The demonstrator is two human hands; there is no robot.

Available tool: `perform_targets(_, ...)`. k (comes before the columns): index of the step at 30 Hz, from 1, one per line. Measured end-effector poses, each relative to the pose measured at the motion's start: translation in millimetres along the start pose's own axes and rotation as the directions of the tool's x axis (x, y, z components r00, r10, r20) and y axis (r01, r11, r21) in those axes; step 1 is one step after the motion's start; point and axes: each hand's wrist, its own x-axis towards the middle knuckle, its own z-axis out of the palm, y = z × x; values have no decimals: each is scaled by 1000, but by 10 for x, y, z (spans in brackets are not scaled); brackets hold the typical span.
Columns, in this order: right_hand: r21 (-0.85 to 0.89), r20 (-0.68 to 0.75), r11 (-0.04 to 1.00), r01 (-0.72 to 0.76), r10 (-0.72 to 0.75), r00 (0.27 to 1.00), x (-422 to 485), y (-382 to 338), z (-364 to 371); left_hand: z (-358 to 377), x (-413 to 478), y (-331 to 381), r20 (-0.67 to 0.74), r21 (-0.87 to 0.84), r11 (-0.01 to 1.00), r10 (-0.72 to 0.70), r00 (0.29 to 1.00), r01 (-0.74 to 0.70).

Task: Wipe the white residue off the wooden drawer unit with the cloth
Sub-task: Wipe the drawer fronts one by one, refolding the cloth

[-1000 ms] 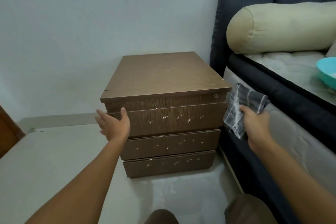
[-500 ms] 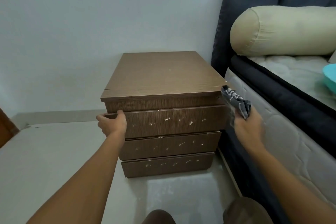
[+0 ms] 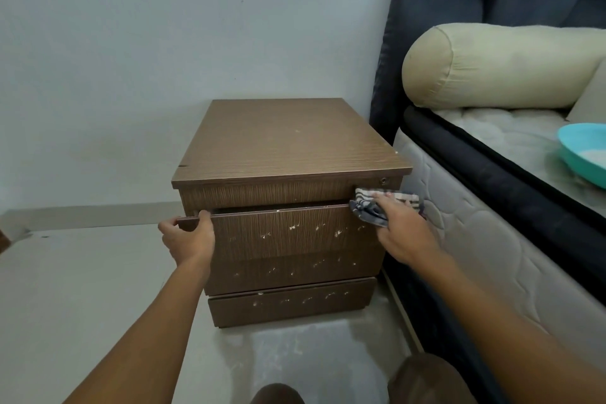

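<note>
Cloth pressed to the top right of the drawer unit, top drawer held by its left end.

My left hand [image 3: 188,238] has its fingers curled tight over the left end of the top drawer [image 3: 282,233], which stands slightly out from the wooden drawer unit [image 3: 288,144] on the floor [image 3: 82,289] beside the bed [image 3: 492,223]. My right hand [image 3: 401,228] lies flat on the striped cloth [image 3: 370,207], fingers extended and close together, pushing it against the unit's front at the drawer's upper right corner, just below the keyhole [image 3: 383,180]. White residue [image 3: 295,226] speckles all three drawer fronts. A teal bowl [image 3: 583,154] sits on the mattress, a cream bolster [image 3: 498,65] behind it.
</note>
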Motion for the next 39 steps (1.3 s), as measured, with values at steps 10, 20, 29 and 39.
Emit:
perform_targets(10, 9, -54, 977, 214, -213, 976, 189, -294, 231, -182, -38, -35, 54, -45, 999, 2, 999, 0)
perform_targets(20, 58, -44, 933, 355, -353, 935, 207, -1276, 632, -389, -34, -251, 72, 20, 999, 39, 997, -40)
perform_targets(29, 145, -53, 865, 481, -479, 876, 169, -2268, 932, -502, 47, -261, 159, 36, 998, 43, 986, -49)
perform_targets(39, 386, 23, 832, 399, -441, 897, 203, -3019, 1121, -623, 95, -354, 215, 131, 990, 31, 976, -60)
